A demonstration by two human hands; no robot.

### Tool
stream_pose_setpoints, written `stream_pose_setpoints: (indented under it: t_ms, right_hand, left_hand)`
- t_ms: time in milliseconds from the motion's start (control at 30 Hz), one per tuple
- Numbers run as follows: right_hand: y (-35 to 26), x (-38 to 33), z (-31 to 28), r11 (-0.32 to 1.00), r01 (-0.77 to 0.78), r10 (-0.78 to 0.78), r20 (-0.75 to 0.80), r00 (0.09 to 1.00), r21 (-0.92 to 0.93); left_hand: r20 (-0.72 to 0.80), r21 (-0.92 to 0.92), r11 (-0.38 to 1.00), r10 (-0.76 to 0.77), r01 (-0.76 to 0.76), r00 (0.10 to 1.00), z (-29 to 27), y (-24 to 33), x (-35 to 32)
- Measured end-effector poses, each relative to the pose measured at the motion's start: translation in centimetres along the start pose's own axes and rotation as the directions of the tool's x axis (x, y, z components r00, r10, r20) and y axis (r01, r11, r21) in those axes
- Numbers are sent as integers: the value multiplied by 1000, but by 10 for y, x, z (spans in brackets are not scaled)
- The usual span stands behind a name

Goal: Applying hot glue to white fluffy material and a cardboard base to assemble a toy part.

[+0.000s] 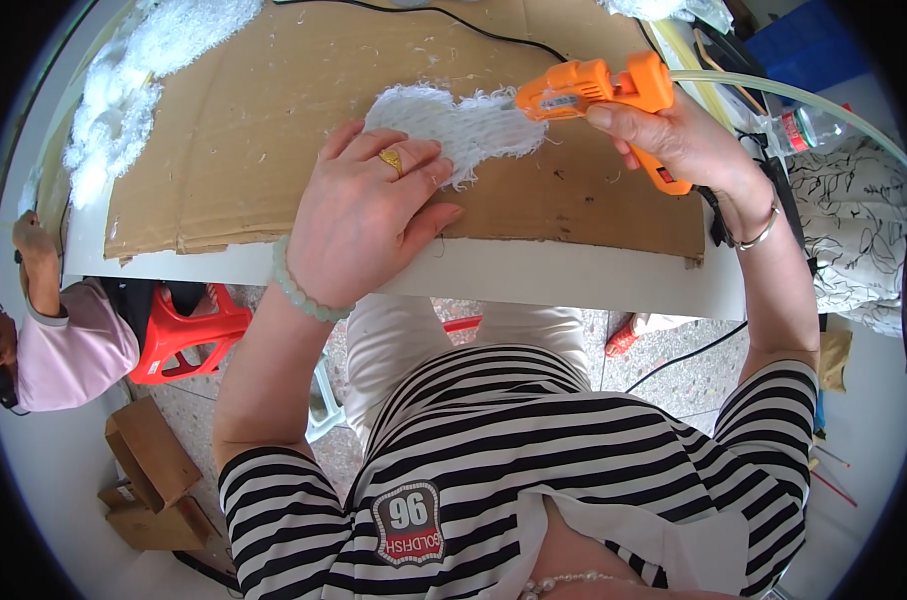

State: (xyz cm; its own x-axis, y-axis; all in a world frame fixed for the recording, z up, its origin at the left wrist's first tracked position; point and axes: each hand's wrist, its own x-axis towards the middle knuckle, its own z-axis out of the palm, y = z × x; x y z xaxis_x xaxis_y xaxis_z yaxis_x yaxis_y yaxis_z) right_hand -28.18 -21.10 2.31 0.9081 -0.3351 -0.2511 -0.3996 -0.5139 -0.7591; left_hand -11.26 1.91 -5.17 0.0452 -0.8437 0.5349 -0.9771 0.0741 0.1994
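Observation:
A white piece of frayed, fringed fabric [494, 125], narrower in the middle, lies on a cardboard sheet [244, 170]. My left hand [374, 195] rests over its left part, fingers apart and bent down onto it, thumb out to the side; the fingertips are partly hidden. My right hand [674, 140] is wrapped round the grip of an orange hot glue gun [594, 88]. Its nozzle points left, at the right end of the fabric; whether it touches cannot be made out. A long pale glue stick [794, 92] trails from the gun's back.
White fluffy fringe material [124, 110] is heaped at the far left. A black cord [454, 22] crosses the cardboard's far side. A plastic bottle [819, 130] lies at the right. A co-worker [84, 330] sits at the left by a red stool [189, 335]; cardboard boxes [154, 460] stand on the floor.

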Motion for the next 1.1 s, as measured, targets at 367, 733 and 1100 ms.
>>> stream_pose_setpoints:
  t_ms: [367, 733, 1100]
  right_hand:
    - [14, -9, -5, 994, 68, -67, -16, 998, 80]
    - [19, -7, -2, 1000, 3, -3, -60, 998, -10]
    - [10, -8, 2, 1000, 4, -4, -57, 998, -1]
  left_hand:
    - [-2, 16, 1000, 9, -9, 1000, 1, 3, 1]
    - [7, 12, 1000, -1, 1, 1000, 0, 4, 2]
    - [7, 13, 1000, 3, -3, 1000, 1, 2, 1]
